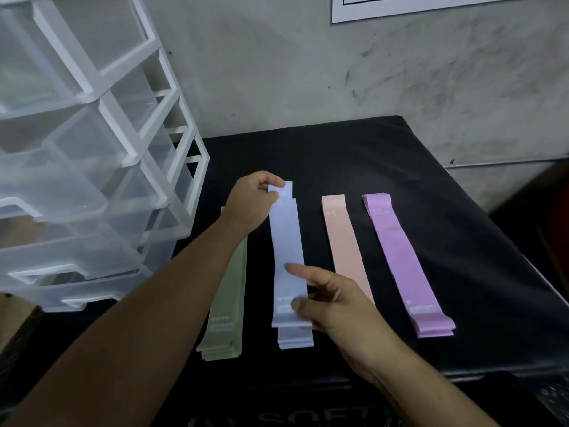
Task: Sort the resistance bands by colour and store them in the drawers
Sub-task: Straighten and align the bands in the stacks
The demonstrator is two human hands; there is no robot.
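Lengthwise near-to-far, the blue band [288, 241] is pinched by both hands [252, 204] [335, 306].

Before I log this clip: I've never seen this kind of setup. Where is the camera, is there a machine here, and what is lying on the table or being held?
There is no machine here, only a person working with two bare hands. The single picture comes from a camera worn on the person's head, looking forward and down. A black cloth-covered table carries flat resistance bands laid side by side by colour: a sage green pile, a pale blue pile, a peach pink band and a lilac purple pile. The left hand pinches the far end of the top pale blue band, and the right hand holds its near end, over the blue pile. A clear plastic drawer unit with a white frame stands at the left, with drawers pulled out.
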